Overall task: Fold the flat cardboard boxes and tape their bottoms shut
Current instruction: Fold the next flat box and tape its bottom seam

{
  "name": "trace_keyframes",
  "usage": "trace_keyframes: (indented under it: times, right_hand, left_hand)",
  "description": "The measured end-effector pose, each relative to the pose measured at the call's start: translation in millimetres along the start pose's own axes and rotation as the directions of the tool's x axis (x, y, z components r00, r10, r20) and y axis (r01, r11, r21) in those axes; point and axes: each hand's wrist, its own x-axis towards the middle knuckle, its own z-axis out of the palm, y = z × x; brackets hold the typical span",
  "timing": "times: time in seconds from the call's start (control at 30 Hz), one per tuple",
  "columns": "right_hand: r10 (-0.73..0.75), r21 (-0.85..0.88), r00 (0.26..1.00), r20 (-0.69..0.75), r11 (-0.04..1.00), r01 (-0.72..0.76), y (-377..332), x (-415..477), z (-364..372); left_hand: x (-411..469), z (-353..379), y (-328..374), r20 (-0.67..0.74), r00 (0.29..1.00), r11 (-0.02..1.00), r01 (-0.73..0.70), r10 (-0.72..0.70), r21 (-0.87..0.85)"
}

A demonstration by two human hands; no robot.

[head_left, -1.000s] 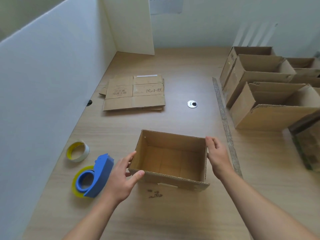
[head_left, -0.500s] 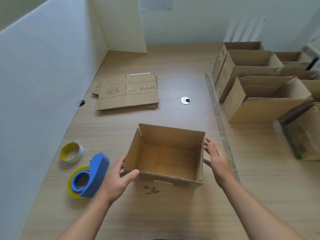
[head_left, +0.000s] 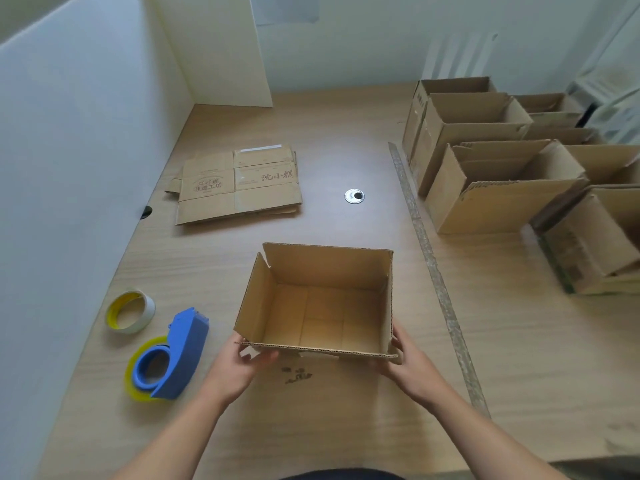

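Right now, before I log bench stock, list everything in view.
open box: one, brown, upright, table centre
flat boxes: one stack, brown, far left
folded boxes: at least five, brown, right side
tape dispenser: one, blue, left of open box
tape roll: one, yellow-white, beyond tape dispenser
metal strip: one, grey, beside folded boxes
grommet: one, silver, table middle
table: one, light wood
left hand: one, holds open box's near-left corner
right hand: one, holds its near-right corner

The top flat cardboard box [head_left: 239,183] carries printed Chinese: "沈小糕" on its right panel and "非遗工坊" on its left, under a line too blurred to read. Characters on the wall sheet [head_left: 284,8] are cut off by the frame edge.
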Motion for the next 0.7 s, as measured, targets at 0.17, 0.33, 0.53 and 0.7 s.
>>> trace_keyframes:
  times: [0.17,0.33,0.53,0.7]
  right_hand:
    - [-0.066,0.188,0.979,-0.195,0.977,0.103,-13.8,-4.6,12.2]
    - [-0.054,0.326,0.939,-0.339,0.93,0.171,-29.2,-23.8,8.8]
    - [-0.046,0.279,0.848,-0.528,0.934,0.224,-41.1,-57.3,-16.8]
    - [-0.013,0.231,0.813,-0.583,0.956,0.181,-33.4,-80.8,-56.3]
  left_hand:
    - [5.0,11.7,13.6,-0.175,0.983,0.998,-0.061,0.057,-0.015]
    - [0.1,21.4,29.2,-0.139,0.977,0.987,-0.16,0.16,0.009]
    - [-3.6,49.5,45.9,-0.025,0.976,0.976,-0.216,0.216,0.026]
    - [-2.8,93.5,68.3,0.091,0.953,0.957,-0.29,0.289,-0.004]
